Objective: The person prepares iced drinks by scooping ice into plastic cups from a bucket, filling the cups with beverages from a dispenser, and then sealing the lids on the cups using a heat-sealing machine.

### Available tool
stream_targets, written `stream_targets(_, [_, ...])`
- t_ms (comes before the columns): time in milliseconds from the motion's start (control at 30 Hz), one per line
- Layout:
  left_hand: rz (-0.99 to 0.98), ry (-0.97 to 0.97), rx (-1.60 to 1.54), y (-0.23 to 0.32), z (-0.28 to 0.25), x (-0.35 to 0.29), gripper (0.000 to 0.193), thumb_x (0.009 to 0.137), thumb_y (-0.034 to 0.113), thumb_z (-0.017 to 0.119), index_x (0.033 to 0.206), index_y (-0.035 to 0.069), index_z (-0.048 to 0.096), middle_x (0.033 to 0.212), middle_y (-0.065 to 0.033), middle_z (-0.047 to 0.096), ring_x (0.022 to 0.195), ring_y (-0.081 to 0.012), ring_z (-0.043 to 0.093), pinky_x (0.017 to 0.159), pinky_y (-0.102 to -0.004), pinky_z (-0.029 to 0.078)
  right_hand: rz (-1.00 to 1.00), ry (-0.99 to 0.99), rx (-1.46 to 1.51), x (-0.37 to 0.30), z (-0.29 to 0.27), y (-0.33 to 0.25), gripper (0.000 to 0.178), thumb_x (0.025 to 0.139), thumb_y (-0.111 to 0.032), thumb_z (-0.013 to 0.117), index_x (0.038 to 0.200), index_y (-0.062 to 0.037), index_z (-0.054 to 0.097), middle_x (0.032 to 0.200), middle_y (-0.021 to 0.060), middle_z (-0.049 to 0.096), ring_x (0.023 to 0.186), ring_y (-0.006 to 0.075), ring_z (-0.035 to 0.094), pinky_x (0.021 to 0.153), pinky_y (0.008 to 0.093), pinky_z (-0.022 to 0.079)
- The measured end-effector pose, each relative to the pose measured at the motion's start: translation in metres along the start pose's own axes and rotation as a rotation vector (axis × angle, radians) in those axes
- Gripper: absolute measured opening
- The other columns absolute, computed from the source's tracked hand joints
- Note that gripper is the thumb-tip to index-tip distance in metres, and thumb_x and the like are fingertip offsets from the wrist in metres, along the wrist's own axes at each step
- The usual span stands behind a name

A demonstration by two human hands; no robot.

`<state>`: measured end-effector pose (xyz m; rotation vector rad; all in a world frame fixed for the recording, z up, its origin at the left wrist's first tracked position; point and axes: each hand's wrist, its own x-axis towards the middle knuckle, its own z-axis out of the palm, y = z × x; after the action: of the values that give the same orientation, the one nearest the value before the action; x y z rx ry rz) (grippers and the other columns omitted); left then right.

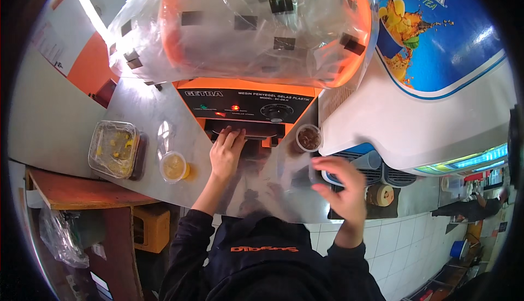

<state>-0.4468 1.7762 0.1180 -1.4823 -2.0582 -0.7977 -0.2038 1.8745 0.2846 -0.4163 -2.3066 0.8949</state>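
An orange and black cup-sealing machine (245,104) stands at the far middle of the metal counter, its red lights lit. My left hand (225,151) reaches up to its front slot, fingers stretched out against the dark cup tray (256,130). Over the counter at the right hangs my right hand (346,189), slightly blurred, with thumb and fingers apart and nothing visible between them. Just beyond its fingers is a clear cup with brown contents (309,138), beside the machine. A clear empty-looking cup (367,161) lies tilted above a black drip tray (396,175).
At the left are a cup of yellowish drink (174,167) and a clear box with yellow pieces (113,149). Clear plastic with black tape (245,28) covers the sealer's top. A white and blue drink dispenser (415,121) fills the right. A round tan object (381,195) sits near the right edge.
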Motion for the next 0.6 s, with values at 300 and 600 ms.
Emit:
stream_targets(300, [0.001, 0.042, -0.007, -0.002, -0.005, 0.0, 0.029, 0.073, 0.013, 0.064, 0.102, 0.007, 0.064, 0.097, -0.004, 0.058, 0.097, -0.0254, 0.057, 0.081, -0.034, 0.05, -0.864, 0.183, 0.095, 0.113, -0.062, -0.074, 0.038, 0.081, -0.027, 0.067, 0.098, 0.0067, 0.057, 0.088, 0.0216, 0.063, 0.077, 0.0273, 0.062, 0.064, 0.0306, 0.049])
stream_targets(600, [0.247, 0.695, 0.114, 0.044, -0.096, 0.098, 0.038, 0.081, 0.041, 0.062, 0.116, 0.028, 0.061, 0.127, 0.0015, 0.052, 0.122, -0.0253, 0.043, 0.107, -0.0509, 0.019, -0.606, 0.102, -0.437, 0.461, -0.095, -0.068, 0.033, 0.09, -0.02, 0.046, 0.113, 0.0003, 0.058, 0.119, 0.0089, 0.058, 0.106, 0.0203, 0.057, 0.087, 0.0326, 0.046])
